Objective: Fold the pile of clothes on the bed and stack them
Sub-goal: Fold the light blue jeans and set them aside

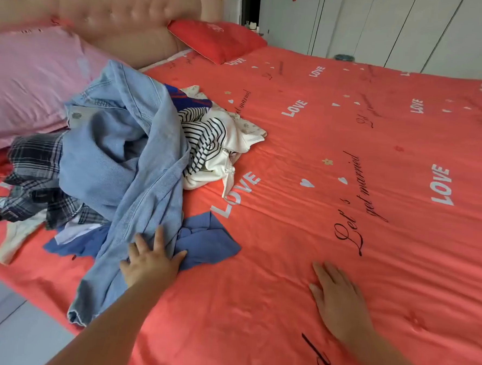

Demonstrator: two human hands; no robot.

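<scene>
At the bottom right of the frame, the right hand [337, 298] is laid flat on the red bedspread [350, 132], fingers straight, and nothing is held. Left of the bottom middle, the left hand [152, 260] is spread open on the blue jeans [144, 218], which are not gripped. The pile of clothes [117, 158] is heaped at the middle left. A pink pillow [28, 84] is seen behind it.

We see soft, even, bright light across the bed [348, 166], with no glare. Shadows under the pile of clothes [117, 152] are faint. The wide lens bends the wardrobe doors [384, 27], and the headboard [104, 4] looks slightly blurred.
</scene>
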